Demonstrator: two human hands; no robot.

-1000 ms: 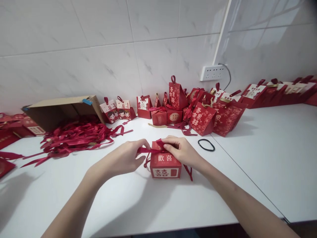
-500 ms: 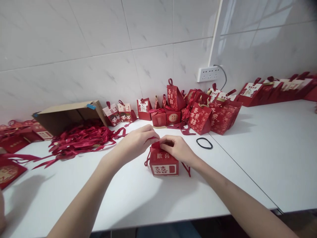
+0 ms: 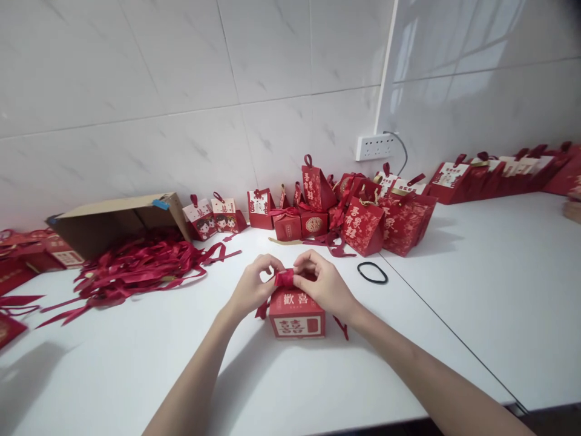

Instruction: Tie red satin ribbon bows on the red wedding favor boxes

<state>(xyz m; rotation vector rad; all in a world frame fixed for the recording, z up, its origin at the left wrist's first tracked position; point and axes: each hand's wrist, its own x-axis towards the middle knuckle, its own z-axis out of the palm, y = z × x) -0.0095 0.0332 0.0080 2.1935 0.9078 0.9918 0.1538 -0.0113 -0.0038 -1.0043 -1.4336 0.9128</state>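
A red gift box (image 3: 297,327) with a white label and Chinese characters stands upright on the white table, straight in front of me. Across its top runs a dark red ribbon (image 3: 285,278), bunched into a loop or bow. My left hand (image 3: 258,280) pinches the ribbon's left side between thumb and finger. From the right, my right hand (image 3: 320,280) pinches the other side, with its thumb against the ribbon. Loose ribbon ends hang at both sides of the box. Whether the ribbon is knotted is hidden by my fingers.
A cardboard box (image 3: 118,212) lies on its side at the left, red ribbons (image 3: 145,266) spilling from it. Several finished-looking red boxes (image 3: 363,225) line the tiled wall. Right of my hands lies a black elastic band (image 3: 372,272). A power strip (image 3: 376,147) is on the wall.
My left hand has come down and nearer, from above the box to the ribbon's left side. The ribbon now shows as a bunched loop between both hands. The view has tilted slightly up.
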